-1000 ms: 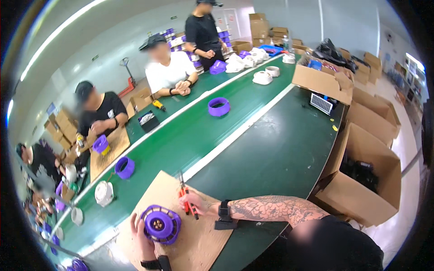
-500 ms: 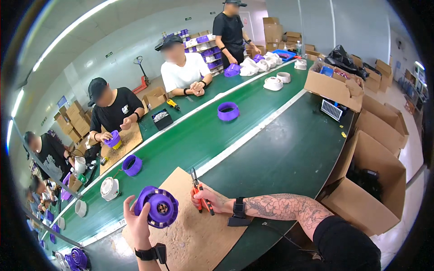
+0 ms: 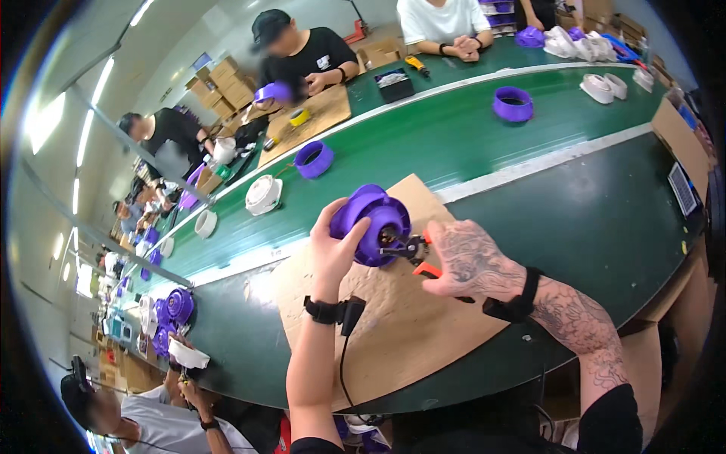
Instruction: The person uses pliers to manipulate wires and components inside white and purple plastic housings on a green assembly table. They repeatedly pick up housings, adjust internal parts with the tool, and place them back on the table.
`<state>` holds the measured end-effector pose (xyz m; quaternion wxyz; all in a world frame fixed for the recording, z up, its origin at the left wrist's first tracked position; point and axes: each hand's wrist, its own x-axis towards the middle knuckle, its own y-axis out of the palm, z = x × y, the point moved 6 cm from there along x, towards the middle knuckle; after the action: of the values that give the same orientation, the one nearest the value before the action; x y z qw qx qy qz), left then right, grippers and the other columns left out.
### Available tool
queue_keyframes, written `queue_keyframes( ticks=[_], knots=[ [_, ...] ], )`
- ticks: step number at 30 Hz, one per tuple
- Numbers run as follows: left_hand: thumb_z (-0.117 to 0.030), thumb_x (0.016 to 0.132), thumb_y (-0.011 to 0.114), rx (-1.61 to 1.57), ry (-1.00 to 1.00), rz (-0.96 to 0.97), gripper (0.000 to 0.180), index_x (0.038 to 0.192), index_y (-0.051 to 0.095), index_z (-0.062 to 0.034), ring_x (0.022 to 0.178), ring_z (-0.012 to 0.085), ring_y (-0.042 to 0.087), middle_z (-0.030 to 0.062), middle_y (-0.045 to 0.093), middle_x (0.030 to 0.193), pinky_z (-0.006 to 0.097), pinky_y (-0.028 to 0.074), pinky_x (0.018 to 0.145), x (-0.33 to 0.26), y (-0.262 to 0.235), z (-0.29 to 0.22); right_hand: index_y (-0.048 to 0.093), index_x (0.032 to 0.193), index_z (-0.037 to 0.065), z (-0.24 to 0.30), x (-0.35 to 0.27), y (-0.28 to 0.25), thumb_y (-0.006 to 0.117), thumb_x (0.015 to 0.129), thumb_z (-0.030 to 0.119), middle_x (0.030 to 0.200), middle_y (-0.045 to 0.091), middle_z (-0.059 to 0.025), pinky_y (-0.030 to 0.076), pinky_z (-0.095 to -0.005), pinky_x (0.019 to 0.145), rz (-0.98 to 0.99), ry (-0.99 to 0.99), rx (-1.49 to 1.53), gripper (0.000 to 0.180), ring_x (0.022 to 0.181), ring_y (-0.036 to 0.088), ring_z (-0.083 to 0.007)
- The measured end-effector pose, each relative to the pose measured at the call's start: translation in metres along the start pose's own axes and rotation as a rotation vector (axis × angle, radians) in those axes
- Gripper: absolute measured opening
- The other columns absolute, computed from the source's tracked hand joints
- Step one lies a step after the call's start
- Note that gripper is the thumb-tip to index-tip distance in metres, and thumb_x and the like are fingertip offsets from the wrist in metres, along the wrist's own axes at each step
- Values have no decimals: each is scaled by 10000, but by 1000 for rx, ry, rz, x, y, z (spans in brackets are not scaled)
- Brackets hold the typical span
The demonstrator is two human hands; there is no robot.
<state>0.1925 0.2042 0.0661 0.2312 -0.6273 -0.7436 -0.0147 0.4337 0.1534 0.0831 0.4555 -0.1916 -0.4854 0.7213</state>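
Note:
My left hand (image 3: 333,246) grips a round purple plastic housing (image 3: 364,203) by its side, holding it tilted above a brown cardboard sheet (image 3: 386,348). The housing has a stepped rim and a dark centre opening with small metal-coloured parts inside. Around a pair of pliers (image 3: 413,248) with orange handles, my right hand (image 3: 473,261) is closed. The dark jaws reach the centre opening of the housing; whether they grip anything in there I cannot tell. Part of the handles is hidden by my fingers.
Beyond the cardboard, a green conveyor belt carries purple rings (image 3: 313,160), a white housing (image 3: 263,194) and a pale ring (image 3: 205,223). Purple housings (image 3: 179,305) stand at the left table edge. A person at lower left holds a white part (image 3: 187,354). Others sit across the belt.
The view has swung left. My hands have come together, and the pliers have moved from apart on the right to the centre of the purple housing.

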Motion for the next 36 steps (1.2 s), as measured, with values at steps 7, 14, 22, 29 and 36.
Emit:
queue_keyframes(
  ticks=[7, 14, 22, 29, 36],
  knots=[
    [-199, 832, 866, 24, 16, -69, 539, 1259, 658, 57, 1035, 188, 689, 131, 725, 1136, 320, 550, 944, -3, -2, 5, 582, 979, 36, -14, -1, 14, 805, 643, 295, 864, 661, -132, 441, -415, 853, -130, 42, -208, 480, 907, 640, -300],
    [-112, 877, 821, 29, 34, -38, 505, 1298, 617, 81, 1017, 163, 683, 126, 711, 1146, 290, 545, 937, -11, 14, -8, 581, 973, 54, -16, -5, 10, 795, 618, 249, 898, 611, -123, 403, -377, 866, -207, 0, -250, 458, 912, 591, -265],
    [-124, 870, 823, 212, -61, 7, 486, 1265, 653, 102, 916, 149, 693, 134, 732, 1058, 268, 565, 845, -10, 7, -40, 563, 1037, 38, -10, -11, 8, 740, 675, 187, 961, 583, -108, 370, -372, 932, -267, -91, -284, 429, 993, 562, -235],
    [-177, 815, 849, 283, -85, -5, 506, 1214, 690, 91, 931, 185, 715, 162, 750, 1046, 321, 572, 881, -15, 10, -47, 574, 1000, 63, -6, -12, 12, 807, 637, 295, 932, 569, -92, 388, -360, 865, -261, -87, -361, 490, 978, 557, -222],
    [-176, 796, 862, 364, 3, -34, 504, 1200, 703, 80, 947, 209, 724, 171, 756, 1055, 346, 567, 901, -18, 16, -46, 572, 981, 73, -13, -13, 20, 785, 661, 308, 851, 583, -69, 403, -367, 825, -256, -104, -266, 450, 839, 595, -224]
  ],
)
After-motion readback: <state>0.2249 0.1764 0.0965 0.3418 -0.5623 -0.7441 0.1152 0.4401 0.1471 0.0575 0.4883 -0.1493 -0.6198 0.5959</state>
